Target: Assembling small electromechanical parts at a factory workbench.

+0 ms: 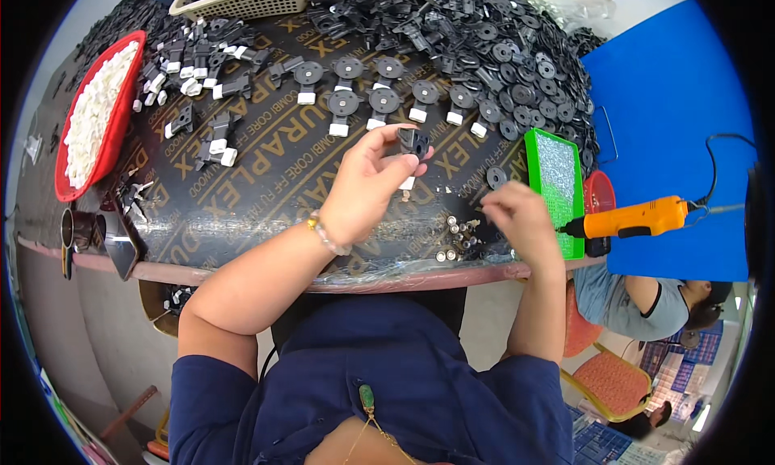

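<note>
My left hand (367, 178) grips a small black plastic bracket (414, 143) between thumb and fingers, above the middle of the table. Beneath that hand a bit of white shows, apparently the bracket's white end piece (407, 183). My right hand (521, 215) hovers to the right, fingertips drawn together; whatever they may pinch is too small to make out. A loose black disc (496, 177) lies just beyond it. Small round metal pieces (457, 237) are scattered to its left. Farther off, several black brackets with discs and white ends (343, 103) lie in rows.
Black parts (517, 53) are heaped at the back right. A green tray of small silvery pieces (533, 162) stands beside an orange electric screwdriver (634, 219). At left sits a red basket (129, 77) of white pieces. Another person (654, 303) is at the right, below the blue panel (646, 126).
</note>
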Motion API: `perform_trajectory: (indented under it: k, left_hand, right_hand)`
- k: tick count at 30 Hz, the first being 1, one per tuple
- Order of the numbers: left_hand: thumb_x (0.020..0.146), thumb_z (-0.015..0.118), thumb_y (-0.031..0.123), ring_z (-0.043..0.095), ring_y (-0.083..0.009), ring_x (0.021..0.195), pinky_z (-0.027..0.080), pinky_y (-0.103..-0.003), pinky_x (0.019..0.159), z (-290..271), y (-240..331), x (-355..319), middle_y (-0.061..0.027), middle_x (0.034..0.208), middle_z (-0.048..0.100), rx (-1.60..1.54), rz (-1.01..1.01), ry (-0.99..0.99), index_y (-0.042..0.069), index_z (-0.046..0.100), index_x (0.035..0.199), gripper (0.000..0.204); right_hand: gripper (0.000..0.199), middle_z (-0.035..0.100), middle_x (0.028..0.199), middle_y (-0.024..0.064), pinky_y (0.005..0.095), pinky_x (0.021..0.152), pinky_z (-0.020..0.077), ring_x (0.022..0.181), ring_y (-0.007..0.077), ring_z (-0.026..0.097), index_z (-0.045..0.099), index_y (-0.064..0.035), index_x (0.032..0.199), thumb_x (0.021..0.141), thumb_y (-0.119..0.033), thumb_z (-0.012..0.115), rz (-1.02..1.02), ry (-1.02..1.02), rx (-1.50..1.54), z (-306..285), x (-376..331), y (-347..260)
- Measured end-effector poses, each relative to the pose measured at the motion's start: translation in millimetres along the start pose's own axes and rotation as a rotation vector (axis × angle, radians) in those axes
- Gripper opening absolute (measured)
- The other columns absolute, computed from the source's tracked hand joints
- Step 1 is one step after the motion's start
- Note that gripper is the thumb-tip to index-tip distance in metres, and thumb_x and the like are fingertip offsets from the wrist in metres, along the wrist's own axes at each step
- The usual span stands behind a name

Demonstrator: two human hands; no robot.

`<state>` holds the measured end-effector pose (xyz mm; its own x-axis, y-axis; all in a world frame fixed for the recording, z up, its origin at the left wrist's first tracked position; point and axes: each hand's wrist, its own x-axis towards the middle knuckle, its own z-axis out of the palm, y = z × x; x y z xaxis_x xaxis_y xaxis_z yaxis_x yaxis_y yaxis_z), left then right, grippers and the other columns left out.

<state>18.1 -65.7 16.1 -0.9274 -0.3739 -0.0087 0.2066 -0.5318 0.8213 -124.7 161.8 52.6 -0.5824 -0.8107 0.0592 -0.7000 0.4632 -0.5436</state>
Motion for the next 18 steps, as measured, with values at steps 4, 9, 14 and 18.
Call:
perform_trajectory:
  k: [4, 9, 14, 18]
  left_hand:
    - [0.098, 0.056, -0.002, 0.066, -0.021, 0.111, 0.055, -0.032, 0.097, -5, -5, 2, -0.012, 0.121, 0.062, -0.111, -0.088, 0.022, 0.0, 0.048, 0.137, 0.04]
    - [0.099, 0.055, 0.001, 0.068, -0.0275, 0.111, 0.056, -0.035, 0.097, -8, -6, 3, -0.0137, 0.114, 0.063, -0.188, -0.217, 0.023, 0.001, 0.042, 0.141, 0.044]
    - [0.1, 0.056, 0.004, 0.067, -0.0287, 0.115, 0.056, -0.036, 0.098, -9, -9, 3, -0.016, 0.123, 0.064, -0.152, -0.246, -0.003, 0.001, 0.043, 0.142, 0.044]
    - [0.101, 0.054, 0.003, 0.067, -0.0297, 0.115, 0.056, -0.037, 0.098, -11, -9, 3, -0.0175, 0.125, 0.062, -0.137, -0.284, -0.017, 0.001, 0.043, 0.142, 0.043]
  right_hand:
    - [0.012, 0.067, 0.089, 0.0102, 0.0385, 0.079, 0.052, 0.087, 0.0309, 0.063, 0.073, -0.0036, 0.091, 0.078, -0.004, 0.076, -0.176, -0.076, -0.168, 18, -20, 7]
    - [0.011, 0.067, 0.088, 0.0076, 0.0391, 0.081, 0.0521, 0.088, 0.0281, 0.063, 0.074, -0.0045, 0.088, 0.077, -0.005, 0.076, -0.231, -0.004, -0.244, 26, -25, 2]
    - [0.009, 0.066, 0.086, 0.0059, 0.038, 0.082, 0.0517, 0.085, 0.0259, 0.063, 0.074, -0.0059, 0.085, 0.076, -0.008, 0.076, -0.329, -0.108, -0.453, 18, -19, -3]
    - [0.009, 0.067, 0.084, 0.006, 0.0388, 0.083, 0.052, 0.084, 0.0265, 0.064, 0.074, -0.0059, 0.085, 0.076, -0.009, 0.075, -0.383, -0.127, -0.481, 16, -14, 2]
